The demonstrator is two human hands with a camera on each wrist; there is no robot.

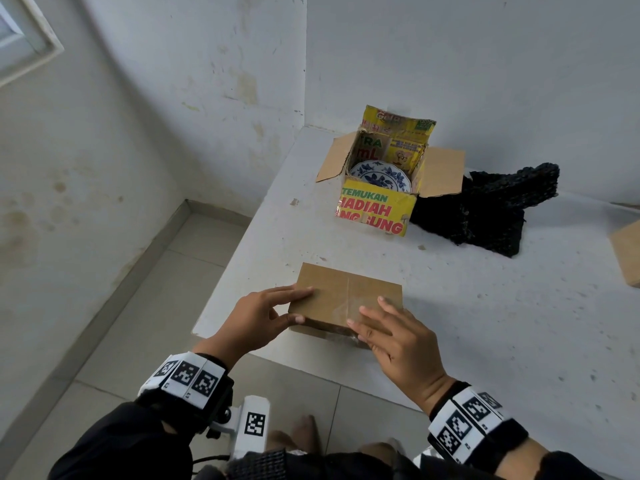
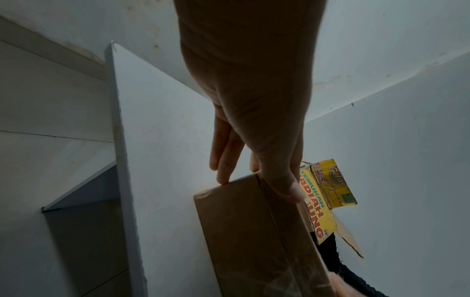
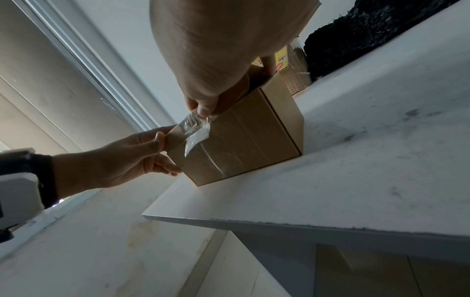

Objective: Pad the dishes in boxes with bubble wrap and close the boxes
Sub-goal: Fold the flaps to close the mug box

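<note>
A closed brown cardboard box (image 1: 346, 299) (image 3: 254, 136) sits near the front-left corner of the white table (image 1: 485, 323). My left hand (image 1: 301, 304) (image 2: 254, 176) grips its left end, fingers on top and thumb on the near side. My right hand (image 1: 374, 320) lies on the lid with straight fingers. In the right wrist view its thumb (image 3: 203, 109) presses clear tape (image 3: 195, 128) over the near top edge. Farther back stands an open yellow box (image 1: 377, 209) with a blue-and-white plate (image 1: 379, 176) inside. Black bubble wrap (image 1: 485, 209) lies beside it on the right.
A further piece of brown cardboard (image 1: 628, 251) shows at the right border of the head view. The table's front edge (image 1: 311, 365) and left edge (image 1: 235, 258) drop to a tiled floor. Walls close the table's back side.
</note>
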